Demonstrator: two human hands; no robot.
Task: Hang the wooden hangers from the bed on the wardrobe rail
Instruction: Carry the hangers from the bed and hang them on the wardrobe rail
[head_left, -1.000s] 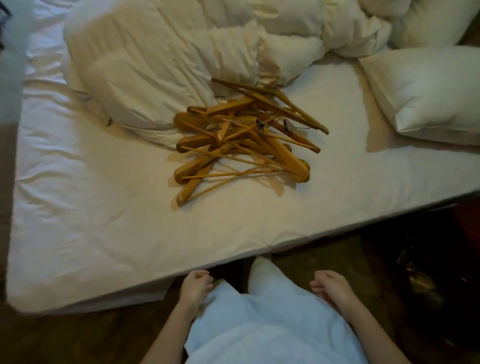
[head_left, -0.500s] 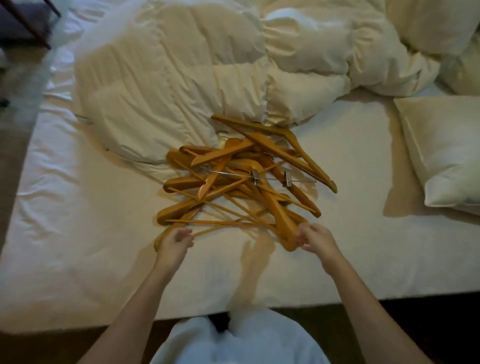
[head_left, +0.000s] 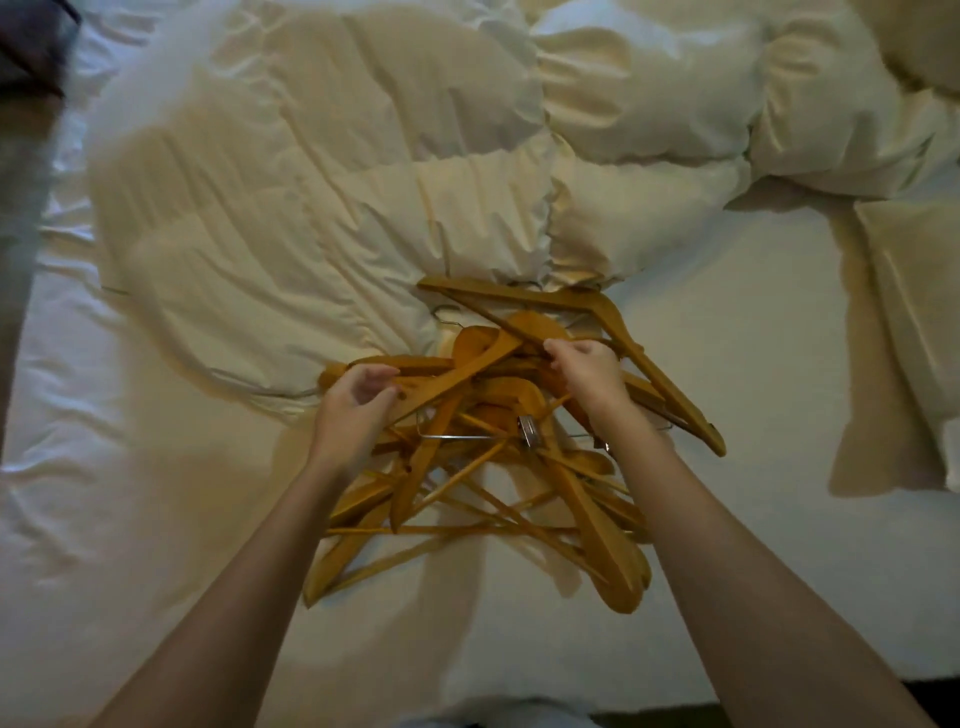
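Change: both hands now up on hanger pile (head_left: 483, 452), off its near edge | left hand (head_left: 358, 400) curls around one hanger, right hand (head_left: 587, 369) pinches another | bed (head_left: 753, 389) | gathering begins, none hung yet.

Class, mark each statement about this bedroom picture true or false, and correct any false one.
1. The wooden hangers lie in a tangled pile on the bed. True.
2. Both hands are at the pile. True: the left hand and the right hand touch hangers.
3. The hangers are made of blue plastic. False: they are orange-brown wood.
4. The duvet is folded neatly flat. False: it lies crumpled beyond the pile.
5. A pillow lies right of the pile. True.
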